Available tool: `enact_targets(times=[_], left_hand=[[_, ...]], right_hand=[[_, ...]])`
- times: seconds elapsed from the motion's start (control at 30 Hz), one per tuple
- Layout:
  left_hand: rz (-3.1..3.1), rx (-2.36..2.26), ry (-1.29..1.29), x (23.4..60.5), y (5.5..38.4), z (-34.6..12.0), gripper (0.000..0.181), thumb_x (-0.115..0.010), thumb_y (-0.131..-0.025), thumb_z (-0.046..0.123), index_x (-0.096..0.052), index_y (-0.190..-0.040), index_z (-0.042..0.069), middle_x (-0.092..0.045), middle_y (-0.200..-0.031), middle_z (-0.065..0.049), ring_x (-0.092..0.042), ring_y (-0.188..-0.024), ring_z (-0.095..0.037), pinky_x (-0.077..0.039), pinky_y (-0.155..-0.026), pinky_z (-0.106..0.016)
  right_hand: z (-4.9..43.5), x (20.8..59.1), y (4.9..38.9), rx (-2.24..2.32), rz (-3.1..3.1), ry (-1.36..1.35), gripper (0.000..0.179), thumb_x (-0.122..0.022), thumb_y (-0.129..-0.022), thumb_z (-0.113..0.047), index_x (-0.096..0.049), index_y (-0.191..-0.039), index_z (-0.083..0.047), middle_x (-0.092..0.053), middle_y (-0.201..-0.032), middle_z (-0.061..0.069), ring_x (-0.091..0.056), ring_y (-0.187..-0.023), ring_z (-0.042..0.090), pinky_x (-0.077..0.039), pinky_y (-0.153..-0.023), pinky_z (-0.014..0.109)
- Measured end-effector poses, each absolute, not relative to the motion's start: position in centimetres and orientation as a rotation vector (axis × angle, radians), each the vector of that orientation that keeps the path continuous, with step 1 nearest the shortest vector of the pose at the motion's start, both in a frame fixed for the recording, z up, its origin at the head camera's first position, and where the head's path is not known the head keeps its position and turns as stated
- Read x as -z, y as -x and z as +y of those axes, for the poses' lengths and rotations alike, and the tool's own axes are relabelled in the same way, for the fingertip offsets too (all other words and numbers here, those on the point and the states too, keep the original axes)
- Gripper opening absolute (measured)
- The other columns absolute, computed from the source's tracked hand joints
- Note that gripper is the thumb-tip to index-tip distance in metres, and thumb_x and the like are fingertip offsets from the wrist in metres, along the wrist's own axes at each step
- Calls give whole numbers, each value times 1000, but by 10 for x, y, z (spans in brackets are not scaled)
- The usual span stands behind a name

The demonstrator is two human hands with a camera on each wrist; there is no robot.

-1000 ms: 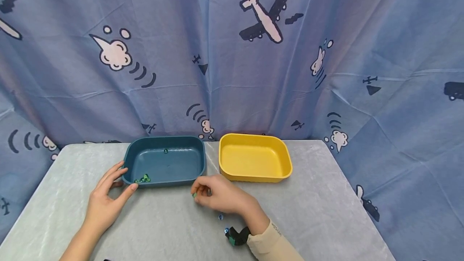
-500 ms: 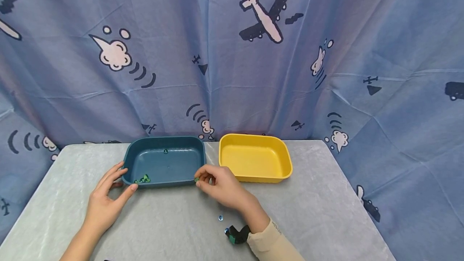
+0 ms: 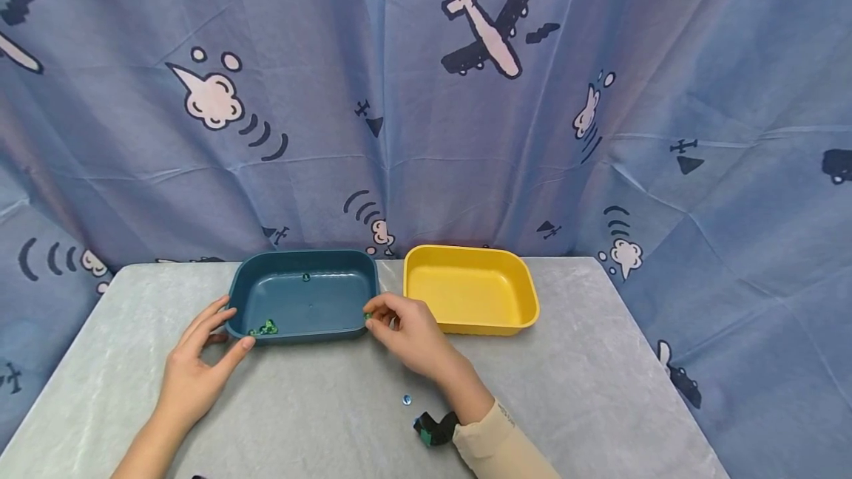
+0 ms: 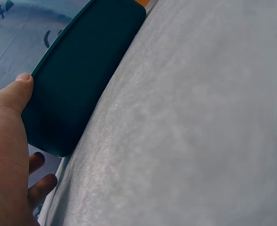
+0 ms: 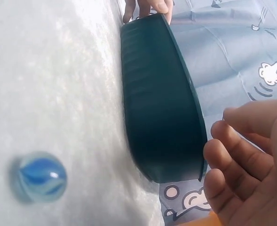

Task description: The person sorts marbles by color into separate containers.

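My left hand (image 3: 196, 372) holds the front left corner of the dark teal tray (image 3: 306, 335), its thumb at the front rim and its fingers along the left side. Over the tray's right front corner, my right hand (image 3: 413, 335) pinches a small green marble (image 3: 368, 315) between thumb and fingertips. That marble is hidden in the right wrist view. Several green marbles (image 3: 268, 327) lie in the tray's front left corner, and another green marble (image 3: 306, 277) sits near its back wall. A clear marble with blue swirls (image 5: 42, 176) lies on the table, in front of the tray.
To the right of the teal tray stands a yellow tray (image 3: 471, 330) with nothing in it. A black band with a green patch (image 3: 435, 429) shows beside the right wrist. Behind the grey cloth-covered table (image 3: 319, 412) hangs a blue patterned curtain (image 3: 313, 94).
My right hand has risen from the table in front of the teal tray to its right front corner, carrying the green marble. My left hand has stayed in place.
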State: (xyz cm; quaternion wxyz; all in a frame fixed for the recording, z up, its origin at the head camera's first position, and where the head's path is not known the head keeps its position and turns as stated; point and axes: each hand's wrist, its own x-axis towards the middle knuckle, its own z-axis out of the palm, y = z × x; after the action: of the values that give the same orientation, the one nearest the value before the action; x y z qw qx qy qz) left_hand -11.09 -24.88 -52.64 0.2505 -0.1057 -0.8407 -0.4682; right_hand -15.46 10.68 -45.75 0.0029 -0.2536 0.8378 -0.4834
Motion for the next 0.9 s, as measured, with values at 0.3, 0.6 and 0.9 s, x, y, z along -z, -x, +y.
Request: enact_targets(times=[0.3,0.6,0.9], left_hand=[[-2286,1271,288,526,111,-249,63,-89,-86,-7,-68,-145,2,-54,-163,-11,-55,-131,8,-48,-95,-5],[-2291,1260,279,527,111,-248,62,-90,-87,-5,-68,-144,0,-54,-163,-11,-55,-130,9,-48,-95,-5],[-2287,1264,280,528,112,-249,62,-90,-87,-5,-68,-144,1,-54,-163,-10,-57,-127,7,-48,-95,-5]], right_hand=[[106,461,157,1495,2634,781,16,-75,-104,-9,-77,-119,-4,-70,-93,-10,-63,-83,12,-54,-71,25],[105,463,159,1454,2651,774,15,-75,-105,-10,-77,-119,-5,-69,-91,-9,-62,-82,11,-55,-71,25],[104,463,159,1446,2661,788,14,-75,-104,-9,-78,-117,-5,-68,-90,-9,-60,-80,10,-55,-69,25]])
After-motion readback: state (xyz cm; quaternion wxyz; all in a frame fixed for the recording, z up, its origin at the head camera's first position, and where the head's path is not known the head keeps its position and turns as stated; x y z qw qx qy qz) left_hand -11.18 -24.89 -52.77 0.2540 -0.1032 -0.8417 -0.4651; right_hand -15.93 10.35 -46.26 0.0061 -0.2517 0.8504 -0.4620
